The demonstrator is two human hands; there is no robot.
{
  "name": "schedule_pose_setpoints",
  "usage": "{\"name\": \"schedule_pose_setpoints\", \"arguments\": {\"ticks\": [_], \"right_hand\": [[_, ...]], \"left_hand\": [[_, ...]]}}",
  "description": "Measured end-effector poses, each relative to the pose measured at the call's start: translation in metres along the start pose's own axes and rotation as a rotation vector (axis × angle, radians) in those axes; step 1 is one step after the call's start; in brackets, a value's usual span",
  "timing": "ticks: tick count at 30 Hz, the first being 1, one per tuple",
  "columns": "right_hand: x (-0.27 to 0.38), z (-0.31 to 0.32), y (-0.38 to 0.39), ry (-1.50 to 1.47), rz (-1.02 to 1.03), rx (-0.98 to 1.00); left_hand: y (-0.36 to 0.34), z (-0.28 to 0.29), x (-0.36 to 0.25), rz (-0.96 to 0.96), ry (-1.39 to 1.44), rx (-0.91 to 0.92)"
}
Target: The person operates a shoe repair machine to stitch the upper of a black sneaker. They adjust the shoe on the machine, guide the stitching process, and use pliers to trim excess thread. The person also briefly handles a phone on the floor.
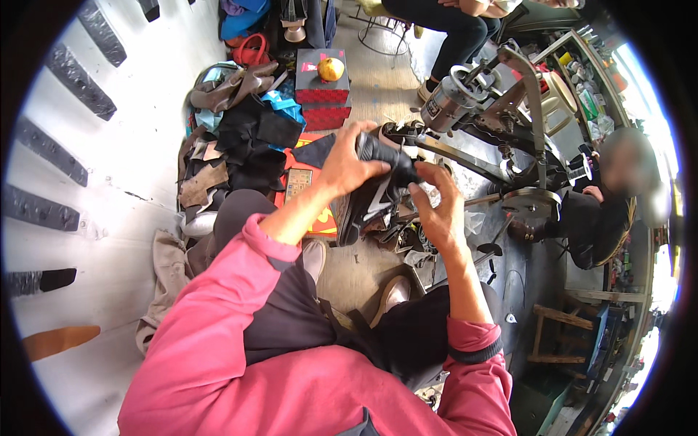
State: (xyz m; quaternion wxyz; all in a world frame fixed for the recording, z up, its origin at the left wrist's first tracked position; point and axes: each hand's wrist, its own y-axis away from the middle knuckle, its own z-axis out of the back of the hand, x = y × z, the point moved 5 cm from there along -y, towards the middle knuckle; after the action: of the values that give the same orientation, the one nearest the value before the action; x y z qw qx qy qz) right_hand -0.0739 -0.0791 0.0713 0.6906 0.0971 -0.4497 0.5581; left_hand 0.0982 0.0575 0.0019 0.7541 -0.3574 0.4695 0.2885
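In front of my knees I hold up a black shoe (pixel 396 161) with a white mark on its side. My left hand (pixel 347 163) is closed round its upper left part, with the thumb lying across the black material. On the other side, the thumb and fingers of my right hand (pixel 440 207) close in a pinch at the shoe's right edge. Whether a small piece sits between those fingertips is too small to tell. Below the shoe, a cluttered heap of dark items (pixel 407 236) lies on the floor, partly hidden by my hands.
A hand-cranked sewing machine (pixel 502 131) stands at the right. Stacked boxes (pixel 313 94) carry a yellowish round fruit (pixel 331 69). Black leather scraps (pixel 247 142) pile up at the left, near a phone-like device (pixel 299 183). One person (pixel 451 33) sits ahead, another (pixel 600 225) at the right.
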Motion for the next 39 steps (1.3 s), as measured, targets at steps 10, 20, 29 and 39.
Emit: {"name": "schedule_pose_setpoints", "arguments": {"ticks": [10,20,29,39], "right_hand": [[-0.046,-0.011,0.042,-0.636,-0.748,0.150],[-0.056,-0.019,0.081,-0.965,-0.820,0.182],[-0.039,-0.004,0.090,-0.832,-0.599,0.120],[0.020,-0.004,0.109,-0.110,0.127,0.344]], "left_hand": [[0.090,-0.003,-0.067,-0.134,0.015,-0.044],[0.124,-0.037,-0.085,-0.302,-0.105,0.021],[0.146,-0.049,-0.022,0.587,0.610,0.160],[0.151,-0.069,0.000,0.766,1.372,0.484]]}}
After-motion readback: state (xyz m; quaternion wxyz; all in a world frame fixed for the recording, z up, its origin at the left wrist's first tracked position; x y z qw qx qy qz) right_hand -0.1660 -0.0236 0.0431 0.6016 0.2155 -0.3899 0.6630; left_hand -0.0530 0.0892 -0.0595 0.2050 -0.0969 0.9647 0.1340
